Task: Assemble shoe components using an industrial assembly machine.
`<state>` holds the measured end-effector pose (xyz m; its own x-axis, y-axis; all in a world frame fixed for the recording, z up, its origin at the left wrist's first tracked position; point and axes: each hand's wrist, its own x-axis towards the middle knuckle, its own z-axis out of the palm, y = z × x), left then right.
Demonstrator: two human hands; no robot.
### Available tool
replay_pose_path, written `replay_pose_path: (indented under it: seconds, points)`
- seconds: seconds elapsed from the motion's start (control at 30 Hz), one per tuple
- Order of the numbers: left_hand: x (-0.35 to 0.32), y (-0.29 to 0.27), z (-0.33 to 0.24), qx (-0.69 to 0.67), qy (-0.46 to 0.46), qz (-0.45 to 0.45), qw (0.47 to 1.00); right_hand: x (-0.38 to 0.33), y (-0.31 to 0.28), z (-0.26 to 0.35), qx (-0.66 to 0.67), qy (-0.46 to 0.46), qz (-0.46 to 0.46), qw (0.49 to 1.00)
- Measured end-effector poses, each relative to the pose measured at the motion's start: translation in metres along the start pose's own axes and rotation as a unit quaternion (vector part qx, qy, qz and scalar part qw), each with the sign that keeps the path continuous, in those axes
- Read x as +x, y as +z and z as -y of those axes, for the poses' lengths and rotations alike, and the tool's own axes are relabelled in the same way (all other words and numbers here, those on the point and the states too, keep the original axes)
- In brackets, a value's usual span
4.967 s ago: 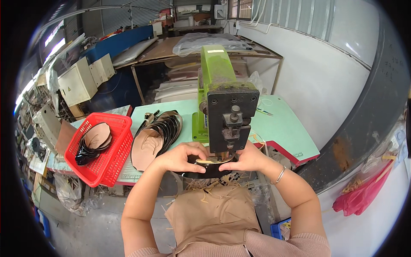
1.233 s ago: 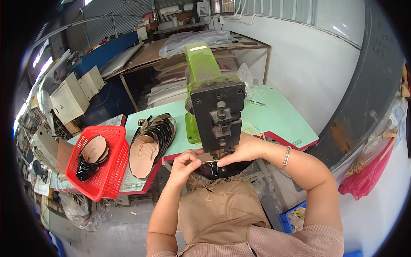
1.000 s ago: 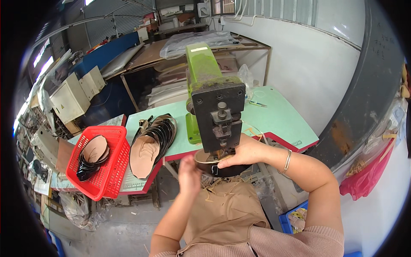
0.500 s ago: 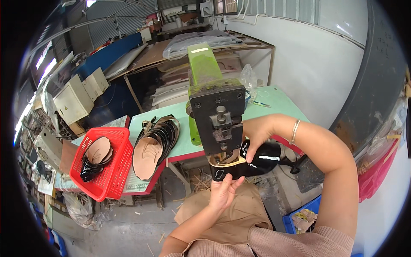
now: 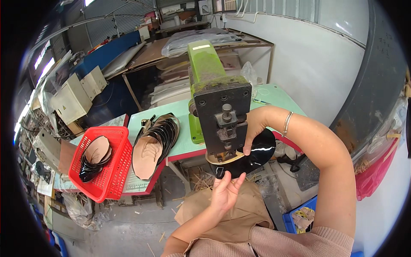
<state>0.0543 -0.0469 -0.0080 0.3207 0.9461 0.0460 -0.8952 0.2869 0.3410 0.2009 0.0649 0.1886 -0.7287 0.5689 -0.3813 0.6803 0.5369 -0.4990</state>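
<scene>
My right hand (image 5: 256, 127) grips a glossy black shoe upper (image 5: 253, 155) and holds it up beside the dark head of a green press machine (image 5: 220, 112). A tan edge of the piece sits right under the machine's head. My left hand (image 5: 227, 191) is just below, fingers apart and raised, with its fingertips touching the lower edge of the upper near a small buckle. A bracelet is on my right wrist.
A stack of tan-and-black shoe uppers (image 5: 153, 139) lies on the light green table (image 5: 274, 95) left of the machine. A red basket (image 5: 112, 171) holds more pieces. Shelves, boxes and a white wall stand behind; a blue crate (image 5: 299, 214) is on the floor.
Both hands worked at the machine's foot before. My left hand dropped away and came back up; my right hand lifted the black upper up and to the right.
</scene>
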Motion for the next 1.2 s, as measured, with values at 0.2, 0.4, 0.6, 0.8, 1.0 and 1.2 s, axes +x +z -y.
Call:
replay_pose_path:
  seconds: [0.2,0.4,0.6,0.8,1.0,1.2]
  points:
    - [0.002,0.003,0.02,-0.079,-0.036,0.015,0.996,-0.007,-0.007,0.032,-0.04,0.181,0.046,0.982]
    - [0.005,-0.01,0.014,-0.106,-0.018,0.089,0.99,0.009,-0.002,-0.004,-0.034,0.076,0.006,0.997]
    - [0.003,-0.004,-0.002,-0.043,-0.003,0.021,0.999,0.021,0.001,-0.019,-0.033,-0.07,-0.016,0.997]
    - [0.004,-0.013,-0.02,0.025,0.02,0.045,0.998,0.018,0.002,-0.003,-0.05,-0.109,-0.031,0.992]
    - [0.009,-0.018,-0.041,0.081,0.033,0.034,0.996,0.016,0.008,0.001,-0.028,-0.123,-0.025,0.992]
    - [0.018,-0.027,-0.061,0.107,0.053,0.047,0.992,0.019,0.024,-0.003,0.007,-0.181,-0.083,0.98]
